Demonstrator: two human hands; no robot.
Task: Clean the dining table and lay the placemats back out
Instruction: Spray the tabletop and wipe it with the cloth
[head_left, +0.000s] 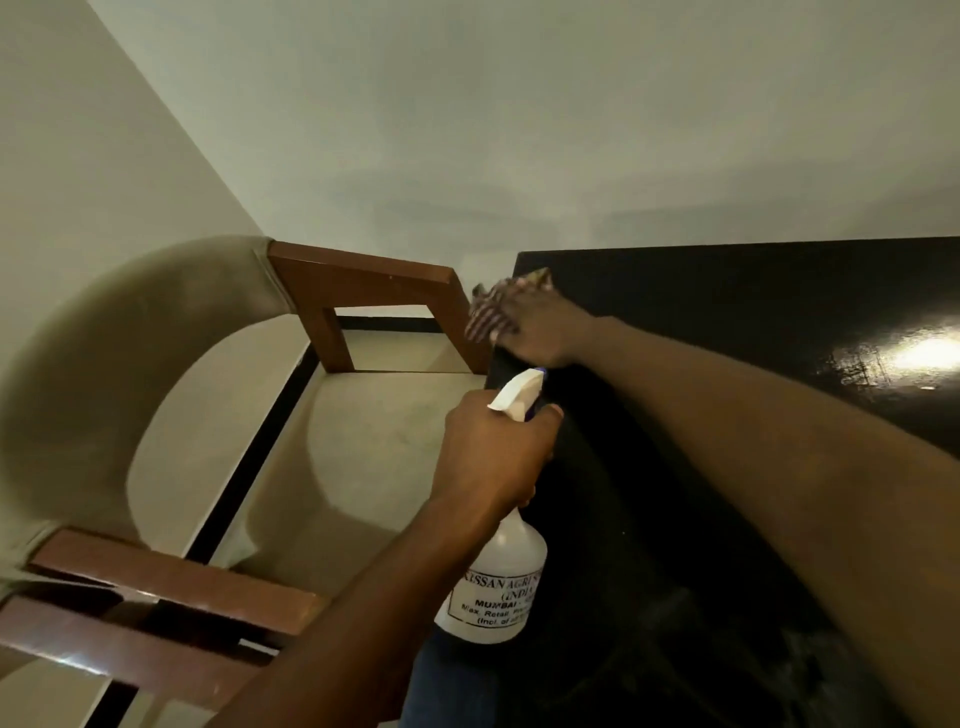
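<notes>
**While the cloth (491, 309) sits at the table (727, 322) corner, the spray bottle (498, 582) is held close by**

Where the glossy black table comes to its far left corner, the right hand (537, 330) lies on top of the striped cloth and presses it against the edge; the cloth bunches out past the fingers on the side of the chair (363, 291) and is smeared by blur, so I cannot tell whether the fingers curl round it or lie flat upon it; the right forearm stretches across the tabletop from the lower right. The left hand (493, 452) is wrapped round the neck of the spray bottle, just below its white trigger head (517, 395); the bottle is held upright in the air at the table's left edge, nearer the camera than the cloth and apart from it; its translucent white body carries black print, of which "KISSAN AGRI", "(INDIA" and "MUMBAI" can be read. A bright glare (919, 356) lies on the tabletop at the right edge of the view; faint smears show on the dark surface near the bottom. To the left of the table stands the chair, with reddish-brown wooden arms and a curved, beige upholstered back; its far arm ends just beside the cloth. Beneath the chair the floor (395, 441) is pale, crossed by a dark band (249, 467); a plain pale wall (519, 130) fills the upper part of the view.
</notes>
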